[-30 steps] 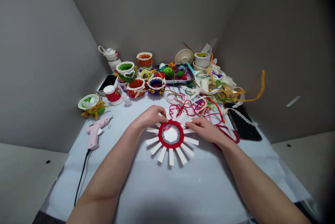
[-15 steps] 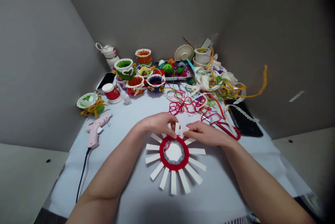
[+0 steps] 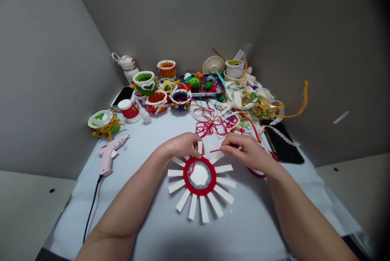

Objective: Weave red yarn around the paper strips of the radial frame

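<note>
A paper cup [image 3: 199, 192] cut into white strips is splayed like a sun, with red yarn woven in a band round its grey-ringed middle. My left hand [image 3: 185, 145] pinches the cup's far edge, thumb on the red band by an upright strip. To the right, the fingers of my right hand [image 3: 240, 147] are closed on a strand of red yarn [image 3: 215, 150], which stretches toward the cup. More of this yarn shows under my right wrist. Whatever lies behind my left fingers is hidden.
A pink glue gun [image 3: 109, 155] with a black cord lies at left. Yarn-covered small baskets [image 3: 144, 82], a red-and-white cup [image 3: 129, 111] and a tray [image 3: 207, 95] of yarn balls stand behind. Tangled red yarn [image 3: 210, 125], lace scraps [image 3: 240, 98] and a black phone-like slab [image 3: 283, 143] lie at right.
My right hand has moved off the strips, up and right, drawing the red yarn out. The cup has turned slightly, and my left hand still holds its far edge.
</note>
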The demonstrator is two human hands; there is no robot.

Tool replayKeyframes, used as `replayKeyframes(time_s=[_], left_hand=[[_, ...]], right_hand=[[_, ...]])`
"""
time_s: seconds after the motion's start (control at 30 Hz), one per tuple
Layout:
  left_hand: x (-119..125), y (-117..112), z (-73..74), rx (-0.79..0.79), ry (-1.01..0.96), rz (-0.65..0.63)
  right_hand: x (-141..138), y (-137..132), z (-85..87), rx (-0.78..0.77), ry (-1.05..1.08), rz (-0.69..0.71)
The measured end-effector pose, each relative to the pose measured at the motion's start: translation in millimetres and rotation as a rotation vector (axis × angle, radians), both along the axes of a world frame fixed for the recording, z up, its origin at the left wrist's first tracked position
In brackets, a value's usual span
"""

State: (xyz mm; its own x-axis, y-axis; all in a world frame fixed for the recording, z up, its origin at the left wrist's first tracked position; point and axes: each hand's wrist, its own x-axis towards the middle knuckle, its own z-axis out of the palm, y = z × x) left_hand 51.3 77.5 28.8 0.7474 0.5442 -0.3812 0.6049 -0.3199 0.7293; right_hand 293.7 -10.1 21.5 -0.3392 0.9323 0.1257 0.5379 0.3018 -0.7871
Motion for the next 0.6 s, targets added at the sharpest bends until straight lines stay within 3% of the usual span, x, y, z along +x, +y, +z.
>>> replayKeyframes(time_s=[0.2, 0.43, 0.6], left_hand=[[-9, 8, 3.0, -0.016, -0.065, 0.113], [-16, 16, -4.9, -0.141, -0.18, 0.366], [-17, 18, -10.9, -0.168, -0.199, 0.406]], right_hand=[[1, 2, -1.1, 0.036, -0.025, -0.028], [-5, 12, -23.9, -0.157, -0.044, -0.033], [-12, 14, -40.0, -0.337, 0.072, -0.052]])
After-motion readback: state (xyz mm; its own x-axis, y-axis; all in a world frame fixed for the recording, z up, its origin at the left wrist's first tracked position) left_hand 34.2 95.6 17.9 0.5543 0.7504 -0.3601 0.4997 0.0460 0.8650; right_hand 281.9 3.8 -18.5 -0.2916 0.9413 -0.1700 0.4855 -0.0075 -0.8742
